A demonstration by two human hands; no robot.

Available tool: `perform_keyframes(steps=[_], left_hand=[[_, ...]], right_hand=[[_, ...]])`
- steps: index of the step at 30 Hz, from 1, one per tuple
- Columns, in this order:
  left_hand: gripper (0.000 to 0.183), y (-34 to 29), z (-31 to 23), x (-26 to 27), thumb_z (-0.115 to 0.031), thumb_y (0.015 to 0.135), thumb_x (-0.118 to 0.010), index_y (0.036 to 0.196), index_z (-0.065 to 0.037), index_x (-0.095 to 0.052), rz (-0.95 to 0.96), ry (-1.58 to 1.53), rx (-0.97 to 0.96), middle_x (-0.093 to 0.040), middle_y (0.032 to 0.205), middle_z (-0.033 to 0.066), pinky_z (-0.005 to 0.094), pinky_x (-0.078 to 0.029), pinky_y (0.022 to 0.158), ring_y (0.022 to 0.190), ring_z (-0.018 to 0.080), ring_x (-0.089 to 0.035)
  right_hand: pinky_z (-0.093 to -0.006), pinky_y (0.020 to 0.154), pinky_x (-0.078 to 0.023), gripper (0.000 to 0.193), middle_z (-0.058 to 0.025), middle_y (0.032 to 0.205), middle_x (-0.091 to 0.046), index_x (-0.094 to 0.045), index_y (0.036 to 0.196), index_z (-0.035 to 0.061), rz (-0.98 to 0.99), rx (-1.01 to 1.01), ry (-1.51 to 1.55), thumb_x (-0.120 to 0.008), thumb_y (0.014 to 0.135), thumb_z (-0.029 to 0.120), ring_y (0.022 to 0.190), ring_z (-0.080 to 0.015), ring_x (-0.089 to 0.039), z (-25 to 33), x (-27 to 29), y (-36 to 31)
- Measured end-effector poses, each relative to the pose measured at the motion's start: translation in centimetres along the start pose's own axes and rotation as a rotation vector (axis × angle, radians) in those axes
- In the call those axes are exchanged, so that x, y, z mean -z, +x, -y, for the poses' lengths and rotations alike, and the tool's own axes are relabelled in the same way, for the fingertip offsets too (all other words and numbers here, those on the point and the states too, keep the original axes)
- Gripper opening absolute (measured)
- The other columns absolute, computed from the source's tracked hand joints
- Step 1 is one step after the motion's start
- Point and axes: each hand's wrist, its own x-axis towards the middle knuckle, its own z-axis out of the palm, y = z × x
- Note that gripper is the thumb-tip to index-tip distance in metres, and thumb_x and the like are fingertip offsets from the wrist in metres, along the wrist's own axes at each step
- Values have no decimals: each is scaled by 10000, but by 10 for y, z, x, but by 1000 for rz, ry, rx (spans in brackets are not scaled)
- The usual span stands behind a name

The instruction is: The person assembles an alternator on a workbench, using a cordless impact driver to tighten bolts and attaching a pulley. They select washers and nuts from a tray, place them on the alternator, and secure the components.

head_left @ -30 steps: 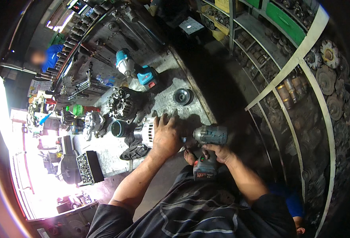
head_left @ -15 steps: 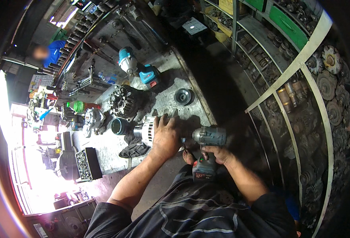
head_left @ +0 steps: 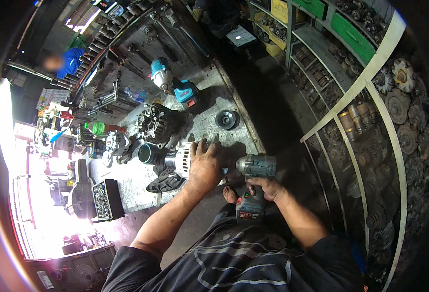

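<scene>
My left hand (head_left: 205, 166) is wrapped over a silver alternator (head_left: 182, 160) at the bench's near edge, its fingers curled round the far side. In my right hand (head_left: 268, 187) is a dark grey cordless impact wrench (head_left: 258, 166), gripped by the handle with its nose facing left toward the alternator. The gap between nose and alternator lies in shadow, so I cannot tell whether they touch. Left of the alternator stands a dark teal cylindrical cup (head_left: 147, 153). A black cloth (head_left: 166, 182) lies below it.
On the bench (head_left: 214, 95) are a round pulley (head_left: 226, 119), a blue cordless impact wrench (head_left: 163, 75), a dark alternator (head_left: 152, 121) and a green-capped bottle (head_left: 97, 128). A black box (head_left: 108, 199) holds small metal parts. Racks of parts (head_left: 360, 121) line the right. A person in blue (head_left: 69, 63) is far left.
The whole view has shifted very slightly. Both hands keep their grips, and the alternator and impact wrench stay in the same place relative to each other.
</scene>
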Motion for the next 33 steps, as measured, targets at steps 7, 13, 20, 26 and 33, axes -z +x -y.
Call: perform_keyframes(steps=[7, 13, 20, 26, 33], left_hand=[[465, -1, -1, -1, -324, 828, -850, 1275, -216, -783, -20, -21, 15, -612, 1464, 138, 703, -282, 1234, 1447, 490, -456], [493, -1, 1, 1, -333, 825, -855, 1297, -221, -772, 0, 13, -8, -609, 1478, 137, 694, -289, 1237, 1451, 491, -456], [511, 0, 1, -1, -362, 812, -866, 1297, -234, -771, -11, 53, 5, -614, 1478, 137, 697, -295, 1238, 1456, 494, -461], [497, 3, 2, -1, -424, 843, -844, 1299, -239, -772, 5, 32, 17, -608, 1491, 143, 719, -285, 1236, 1460, 497, -457], [607, 6, 1, 10, -528, 842, -830, 1382, -262, -747, 29, 46, 0, -599, 1511, 159, 786, -226, 1240, 1492, 500, -433]], right_hand=[[-307, 626, -573, 250, -36, 868, -683, -697, 1117, 55, -3, 4, -26, -819, 914, 135, 713, -145, -666, -2, 3, 2], [-303, 623, -564, 233, -39, 851, -683, -699, 1098, 57, -25, -34, -28, -820, 922, 152, 695, -144, -662, -3, 4, 2], [-306, 579, -542, 246, -49, 846, -702, -712, 1122, 70, -11, -9, -38, -817, 912, 143, 677, -158, -666, -7, 8, 5], [-321, 582, -564, 257, -58, 850, -713, -714, 1136, 61, -18, -39, 16, -823, 911, 116, 669, -166, -675, -3, 10, 0], [-346, 738, -591, 300, -48, 984, -733, -715, 1157, 63, -72, 22, -56, -843, 889, 105, 844, -175, -699, 6, 5, -4]])
